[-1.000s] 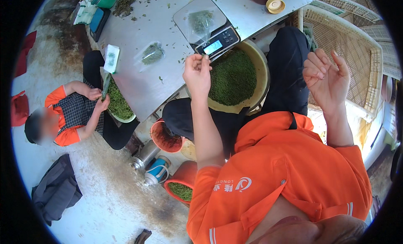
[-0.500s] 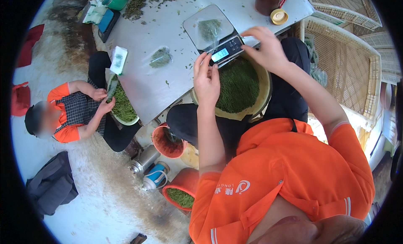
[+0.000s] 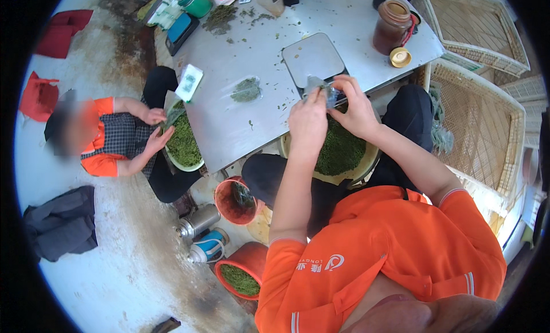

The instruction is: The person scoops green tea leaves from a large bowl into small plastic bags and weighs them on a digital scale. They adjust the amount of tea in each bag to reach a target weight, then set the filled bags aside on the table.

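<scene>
A small clear plastic bag [image 3: 329, 92] with some green leaf in it is up between my two hands, in front of the digital scale [image 3: 312, 58]. My left hand [image 3: 308, 120] pinches the bag from its left side. My right hand [image 3: 356, 110] has its fingers closed on the bag's right side. The bare metal pan of the scale shows, while its display is hidden behind my hands and the bag. Below my hands is a wide basin [image 3: 373, 160] of loose green leaves [image 3: 342, 147].
Another filled clear bag [image 3: 246, 90] lies on the metal table [image 3: 226, 124]. A brown jar [image 3: 392, 27] and its gold lid [image 3: 400, 57] are at the far right. Across the left corner, a co-worker [image 3: 123, 132] handles a bag over a leaf-filled bowl [image 3: 186, 167]. Woven trays [image 3: 475, 121] stand right.
The filled bag has left the scale pan and is now between my hands. Both hands have come together around it. The whole view has shifted slightly.
</scene>
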### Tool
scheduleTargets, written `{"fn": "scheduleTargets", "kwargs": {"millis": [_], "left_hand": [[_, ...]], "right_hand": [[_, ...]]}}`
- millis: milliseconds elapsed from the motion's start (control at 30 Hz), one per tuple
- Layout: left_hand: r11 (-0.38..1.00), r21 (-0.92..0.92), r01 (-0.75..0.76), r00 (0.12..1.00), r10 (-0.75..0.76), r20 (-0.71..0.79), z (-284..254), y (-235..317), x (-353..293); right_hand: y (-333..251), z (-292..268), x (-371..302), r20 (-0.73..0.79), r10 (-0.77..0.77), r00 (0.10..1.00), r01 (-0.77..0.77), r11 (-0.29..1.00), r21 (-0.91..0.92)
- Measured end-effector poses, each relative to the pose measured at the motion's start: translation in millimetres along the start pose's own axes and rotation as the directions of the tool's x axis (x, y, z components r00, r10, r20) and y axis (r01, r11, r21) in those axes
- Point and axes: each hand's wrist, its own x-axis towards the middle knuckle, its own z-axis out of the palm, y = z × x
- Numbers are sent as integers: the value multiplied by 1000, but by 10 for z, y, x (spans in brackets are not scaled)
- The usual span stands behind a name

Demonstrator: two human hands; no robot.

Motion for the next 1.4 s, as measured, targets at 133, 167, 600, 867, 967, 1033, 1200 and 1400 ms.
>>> {"fn": "scheduleTargets", "kwargs": {"millis": [133,167,600,867,967,1033,1200,1400], "left_hand": [[993,-110,-36,999,37,5,-317,170,4],[965,-263,18,999,-26,-28,-419,124,-7],[663,-562,495,834,-544,92,-315,-2177,217],[458,-888,25,862,-460,-213,-51,-327,83],[465,-878,115,918,-388,-85,320,139,-87],[387,-916,104,899,-430,-80,502,264,-330],[307,-867,393,830,-523,191,633,175,-1060],[290,-827,482,856,-356,374,1037,309,-1389]], "right_hand": [[116,135,221,-21,-267,964,253,934,-253],[197,138,241,22,-334,942,329,909,-257],[190,-221,93,30,-369,929,366,906,-210],[288,-1746,-170,-50,-205,977,169,902,-398],[1157,-2540,-361,-247,-23,969,-75,922,-380],[1820,-3118,-534,-344,116,932,-266,862,-431],[3209,-3770,-1113,-477,309,823,-568,428,-703],[5218,-4004,-2657,-339,792,508,-656,100,-748]]}}
